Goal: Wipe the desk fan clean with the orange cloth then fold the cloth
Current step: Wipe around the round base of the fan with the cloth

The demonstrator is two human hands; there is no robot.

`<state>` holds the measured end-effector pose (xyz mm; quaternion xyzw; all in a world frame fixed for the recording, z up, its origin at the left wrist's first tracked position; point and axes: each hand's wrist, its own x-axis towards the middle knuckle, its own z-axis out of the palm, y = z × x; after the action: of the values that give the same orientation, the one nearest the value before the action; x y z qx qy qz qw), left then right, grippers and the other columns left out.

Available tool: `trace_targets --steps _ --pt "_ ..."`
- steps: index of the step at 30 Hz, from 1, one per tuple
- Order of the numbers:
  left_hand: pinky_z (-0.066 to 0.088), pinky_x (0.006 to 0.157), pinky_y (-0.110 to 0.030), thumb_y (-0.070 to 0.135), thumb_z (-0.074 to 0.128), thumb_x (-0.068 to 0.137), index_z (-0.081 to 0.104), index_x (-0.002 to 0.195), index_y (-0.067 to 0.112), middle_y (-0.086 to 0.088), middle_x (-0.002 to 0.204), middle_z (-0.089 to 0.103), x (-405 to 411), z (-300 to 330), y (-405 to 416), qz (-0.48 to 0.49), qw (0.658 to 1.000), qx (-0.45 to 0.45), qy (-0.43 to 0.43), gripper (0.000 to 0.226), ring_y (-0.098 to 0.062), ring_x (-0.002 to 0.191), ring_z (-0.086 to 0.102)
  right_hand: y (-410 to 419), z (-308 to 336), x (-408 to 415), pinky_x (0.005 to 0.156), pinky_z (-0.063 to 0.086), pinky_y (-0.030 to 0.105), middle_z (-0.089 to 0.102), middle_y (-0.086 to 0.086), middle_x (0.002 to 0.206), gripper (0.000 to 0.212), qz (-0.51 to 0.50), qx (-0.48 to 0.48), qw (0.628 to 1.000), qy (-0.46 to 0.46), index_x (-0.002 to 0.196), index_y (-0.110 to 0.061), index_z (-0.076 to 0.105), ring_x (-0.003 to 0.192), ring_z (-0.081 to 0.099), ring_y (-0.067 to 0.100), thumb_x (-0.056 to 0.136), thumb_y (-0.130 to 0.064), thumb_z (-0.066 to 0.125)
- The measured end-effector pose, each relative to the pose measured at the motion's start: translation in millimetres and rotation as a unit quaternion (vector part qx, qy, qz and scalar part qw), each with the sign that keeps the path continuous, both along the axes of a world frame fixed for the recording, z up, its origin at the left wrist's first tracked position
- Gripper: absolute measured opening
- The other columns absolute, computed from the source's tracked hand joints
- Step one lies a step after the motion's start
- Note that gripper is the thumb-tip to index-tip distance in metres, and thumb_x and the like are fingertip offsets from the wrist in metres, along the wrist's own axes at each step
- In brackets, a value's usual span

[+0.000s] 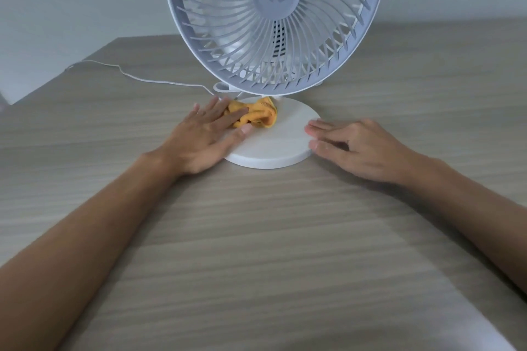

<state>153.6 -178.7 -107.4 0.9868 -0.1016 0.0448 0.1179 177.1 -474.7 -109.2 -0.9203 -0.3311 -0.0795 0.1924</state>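
A white desk fan (275,20) stands on the wooden table, its round grille facing me and its flat round base (281,139) in front. A crumpled orange cloth (256,112) lies on the base's back left part, under the grille. My left hand (205,134) rests flat with spread fingers pressing on the cloth's left end, thumb on the base. My right hand (350,142) lies at the base's right edge, fingertips on its rim, holding nothing.
A thin white cable (137,77) runs from the fan's foot leftward across the table (256,236) to its left edge. A pale wall stands behind the table. Both forearms stretch across the near part of the tabletop.
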Motion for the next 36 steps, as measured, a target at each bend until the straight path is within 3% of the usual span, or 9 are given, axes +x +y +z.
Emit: trace_targets --steps 3,14,16,21,25,29,32,34,36 --pt "-0.005 0.117 -0.024 0.082 0.009 0.078 0.02 0.149 0.044 0.015 0.163 0.005 -6 -2 -4 0.004 0.999 -0.051 0.015 0.082 -0.004 0.148 -0.003 -1 0 0 0.118 0.025 0.021 0.046 -0.009 0.149 0.064 0.002 -0.016 0.999 -0.031 0.139 -0.024 0.054 0.133 0.034 -0.011 0.085 -0.055 0.061" --pt "-0.003 0.121 -0.031 0.088 0.005 0.072 0.009 0.151 0.042 0.007 0.164 0.005 -45 -7 -41 -0.023 0.999 0.009 -0.021 0.092 -0.009 0.15 -0.004 5 -3 0 0.107 0.035 0.02 0.057 0.002 0.14 0.054 0.0 -0.002 0.997 -0.081 0.13 -0.017 0.064 0.13 0.046 0.003 0.084 -0.043 0.071" --pt "-0.003 0.121 -0.03 0.09 0.002 0.069 0.007 0.151 0.042 0.007 0.164 0.004 -54 -8 -54 -0.043 0.999 0.006 -0.029 0.095 -0.009 0.149 -0.006 4 -3 -1 0.098 0.033 0.012 0.059 0.002 0.138 0.047 -0.001 0.001 0.996 -0.084 0.128 -0.017 0.066 0.126 0.045 0.002 0.085 -0.037 0.072" --pt "-0.004 0.121 -0.031 0.089 0.003 0.071 0.004 0.152 0.041 0.003 0.164 -0.001 -65 -11 -78 -0.085 0.996 0.0 -0.033 0.094 -0.008 0.149 -0.008 2 -1 -5 0.104 0.037 0.021 0.06 0.006 0.136 0.051 0.001 0.003 0.998 -0.068 0.131 -0.012 0.063 0.128 0.053 0.015 0.082 -0.018 0.077" --pt "0.004 0.123 -0.033 0.074 0.018 0.083 0.021 0.152 0.033 -0.002 0.164 0.003 -65 -4 -64 -0.12 0.984 -0.096 -0.085 0.08 -0.011 0.15 -0.001 -3 -3 -6 0.109 0.033 0.017 0.06 0.008 0.136 0.057 0.017 0.064 0.998 -0.006 0.131 -0.011 0.062 0.129 0.05 0.014 0.077 0.004 0.075" --pt "0.008 0.121 -0.029 0.061 0.024 0.093 0.04 0.145 0.03 -0.001 0.16 0.026 -46 1 -25 -0.021 0.968 -0.206 -0.141 0.063 -0.013 0.149 0.015 -11 2 -13 0.087 0.047 0.022 0.075 0.013 0.113 0.044 -0.07 0.216 0.974 0.002 0.124 -0.021 0.068 0.103 0.072 0.027 0.091 0.005 0.057" --pt "0.013 0.106 -0.003 0.043 0.028 0.103 0.052 0.137 0.027 0.01 0.145 0.045 -26 0 -1 0.03 0.957 -0.264 -0.119 0.045 0.003 0.132 0.034 4 18 -30 0.077 0.047 0.01 0.076 -0.016 0.086 0.032 -0.036 0.237 0.97 -0.034 0.119 -0.023 0.071 0.078 0.069 -0.001 0.094 -0.009 0.059" --pt "0.019 0.088 0.009 0.042 0.032 0.103 0.055 0.134 0.03 0.02 0.129 0.049 -18 -1 10 0.035 0.946 -0.309 -0.09 0.04 0.014 0.113 0.038 28 23 -40 0.086 0.046 0.012 0.076 -0.01 0.103 0.031 -0.003 0.164 0.985 -0.054 0.122 -0.026 0.07 0.088 0.069 0.007 0.095 -0.019 0.056" --pt "0.023 0.09 0.002 0.046 0.038 0.1 0.053 0.133 0.035 0.027 0.127 0.048 -11 -4 17 0.043 0.946 -0.319 -0.035 0.038 0.011 0.116 0.04 52 19 -43 0.1 0.038 0.017 0.067 0.0 0.131 0.036 0.013 0.06 0.997 -0.037 0.133 -0.027 0.06 0.117 0.061 0.016 0.098 -0.025 0.05"
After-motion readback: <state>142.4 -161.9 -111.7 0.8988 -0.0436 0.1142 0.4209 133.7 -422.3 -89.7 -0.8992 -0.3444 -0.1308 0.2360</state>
